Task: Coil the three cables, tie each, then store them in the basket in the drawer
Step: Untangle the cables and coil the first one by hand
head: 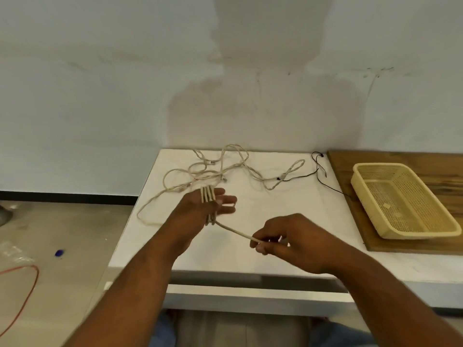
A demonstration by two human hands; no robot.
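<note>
The left hand (210,206) is held out over the white smooth table (250,254) with its back toward the camera. Its fingers are straight, a little spread, and point to the right. A beige braided cable (208,195) is wound several turns around this hand, and the turns lie side by side as flat parallel strands. From the lower side of this coil one strand runs tight and straight to the right hand (288,244). The right hand is lower and nearer to the person, knuckles up and fingers curled, and its thumb and forefinger pinch the strand.

Behind the left hand, loose beige cables (203,175) lie in a tangle of loops on the table; I cannot tell how many there are. A thin black wire (317,169) lies just to the right of them and seems joined to one beige end.

Further right, a pale yellow rectangular plastic basket (421,235) with perforated walls sits on a brown wooden board (413,157) with visible grain. On the grey floor at the left lie a thin orange wire (35,279) and a small blue object (59,253).
</note>
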